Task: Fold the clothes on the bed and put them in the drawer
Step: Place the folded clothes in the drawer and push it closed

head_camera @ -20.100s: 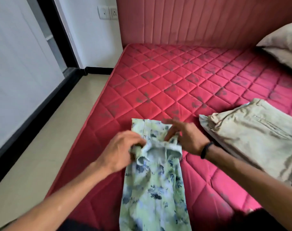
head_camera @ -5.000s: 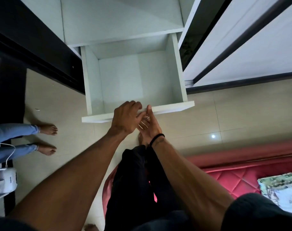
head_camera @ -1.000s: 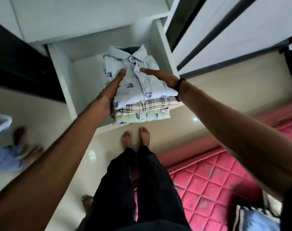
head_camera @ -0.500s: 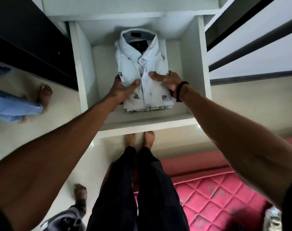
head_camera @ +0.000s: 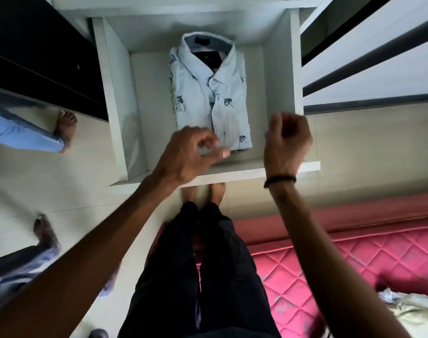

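Observation:
A stack of folded shirts (head_camera: 209, 93) lies inside the open white drawer (head_camera: 247, 172), a pale blue printed shirt on top with its collar toward the back. A checked edge shows beneath it at the front. My left hand (head_camera: 191, 154) hovers over the drawer's front edge, fingers loosely curled, holding nothing. To its right, my right hand (head_camera: 287, 145), with a black band at the wrist, is raised above the drawer's front right corner, fingers curled in, empty. Both hands are blurred by motion.
The red quilted mattress (head_camera: 354, 264) lies at lower right with more clothes (head_camera: 413, 306) at its edge. My legs and bare feet (head_camera: 203, 191) stand before the drawer. Another person's feet (head_camera: 65, 128) stand on the tiled floor at left. White wardrobe panels (head_camera: 369, 59) rise at right.
Both hands have let go of the shirt stack and pulled back toward the drawer's front edge. The stack now rests in the drawer by itself.

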A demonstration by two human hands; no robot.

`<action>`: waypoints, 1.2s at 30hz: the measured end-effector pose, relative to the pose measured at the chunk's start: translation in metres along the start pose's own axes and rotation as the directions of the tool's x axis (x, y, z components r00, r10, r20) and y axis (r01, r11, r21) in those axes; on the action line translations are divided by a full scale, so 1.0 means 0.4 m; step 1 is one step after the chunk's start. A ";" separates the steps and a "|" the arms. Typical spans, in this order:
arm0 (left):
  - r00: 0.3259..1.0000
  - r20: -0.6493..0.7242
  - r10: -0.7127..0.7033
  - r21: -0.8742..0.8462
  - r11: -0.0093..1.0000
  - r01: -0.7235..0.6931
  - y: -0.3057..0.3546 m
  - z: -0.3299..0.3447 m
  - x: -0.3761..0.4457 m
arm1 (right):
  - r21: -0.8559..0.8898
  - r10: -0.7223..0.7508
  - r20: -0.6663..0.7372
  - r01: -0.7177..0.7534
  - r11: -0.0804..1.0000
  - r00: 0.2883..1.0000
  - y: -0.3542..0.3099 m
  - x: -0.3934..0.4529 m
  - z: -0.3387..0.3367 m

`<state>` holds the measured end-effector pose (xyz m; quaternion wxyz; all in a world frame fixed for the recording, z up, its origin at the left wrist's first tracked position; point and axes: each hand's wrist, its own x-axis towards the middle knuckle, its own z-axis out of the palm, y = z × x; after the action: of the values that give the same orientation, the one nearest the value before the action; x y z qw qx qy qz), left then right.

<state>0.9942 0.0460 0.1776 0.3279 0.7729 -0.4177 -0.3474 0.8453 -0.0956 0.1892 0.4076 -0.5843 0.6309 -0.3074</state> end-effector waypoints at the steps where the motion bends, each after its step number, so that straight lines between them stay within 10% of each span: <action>1: 0.993 0.118 0.023 0.030 0.999 -0.026 0.011 -0.001 -0.034 | 0.025 -0.001 -0.071 0.003 1.000 0.997 0.012 -0.047 -0.043; 4: 0.968 0.242 0.071 0.243 0.961 -0.132 0.013 0.013 -0.098 | 0.158 0.271 -0.134 -0.250 0.955 0.953 0.092 -0.165 -0.100; 7: 0.979 0.148 0.137 0.393 0.901 -0.185 0.020 0.021 -0.112 | 0.350 0.766 0.075 -0.736 0.579 0.638 0.179 -0.225 -0.063; 11: 0.979 0.049 0.199 0.462 0.864 -0.198 0.024 0.027 -0.121 | 0.427 0.722 0.559 -0.888 0.172 0.409 0.196 -0.234 0.047; 18: 0.952 -0.046 0.303 0.540 0.810 -0.231 0.010 0.020 -0.090 | 0.505 0.715 0.619 -0.862 -0.047 0.324 0.216 -0.203 0.159; 29: 0.965 -0.129 0.227 0.447 0.882 -0.147 0.029 -0.046 0.072 | 0.514 0.466 0.745 -0.856 0.055 0.477 0.108 -0.127 0.253; 36: 0.926 -0.237 0.294 0.707 0.706 -0.043 0.037 -0.141 0.222 | 0.435 0.301 0.775 -0.815 0.382 0.555 0.080 -0.034 0.321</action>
<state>1.0701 -0.0259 0.1967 0.1128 0.8435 -0.5251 0.0004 0.9419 -0.0668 0.1020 0.8651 -0.1455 0.4450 -0.1801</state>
